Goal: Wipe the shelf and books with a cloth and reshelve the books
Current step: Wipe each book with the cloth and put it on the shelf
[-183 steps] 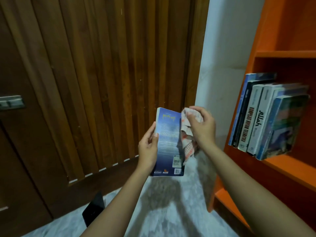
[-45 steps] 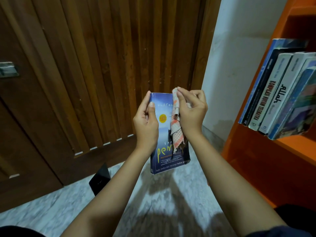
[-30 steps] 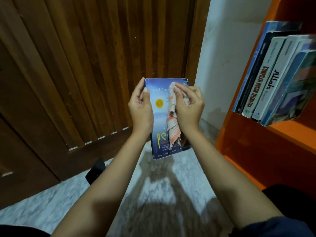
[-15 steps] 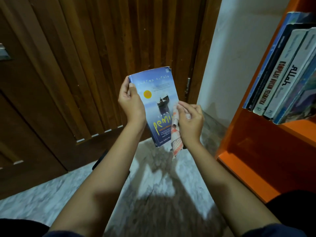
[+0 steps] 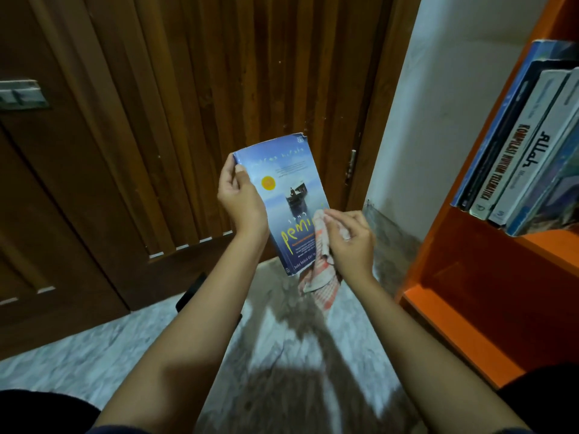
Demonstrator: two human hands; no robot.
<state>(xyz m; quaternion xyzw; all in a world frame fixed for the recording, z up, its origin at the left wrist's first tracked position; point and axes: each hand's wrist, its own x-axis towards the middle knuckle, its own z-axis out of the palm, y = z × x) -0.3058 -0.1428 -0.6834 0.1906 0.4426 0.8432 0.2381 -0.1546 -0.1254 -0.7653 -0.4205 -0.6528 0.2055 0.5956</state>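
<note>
A blue paperback book [image 5: 283,186] with yellow lettering is held upright in front of me, front cover facing me. My left hand [image 5: 239,200] grips its left edge, thumb on the cover. My right hand [image 5: 352,239] is shut on a red-and-white checked cloth [image 5: 319,270], pressing it against the cover's lower right corner; the cloth hangs down below the book. The orange shelf [image 5: 470,245] stands at the right, with several books [image 5: 526,145] leaning on its upper board.
A dark wooden slatted door [image 5: 219,89] fills the background, a white wall [image 5: 445,89] beside it. The floor [image 5: 94,364] is pale marble. A small black object [image 5: 191,291] lies on the floor behind my left forearm.
The book was turned from back cover to front cover. My right hand has dragged the cloth down the cover from the top edge to the lower right corner.
</note>
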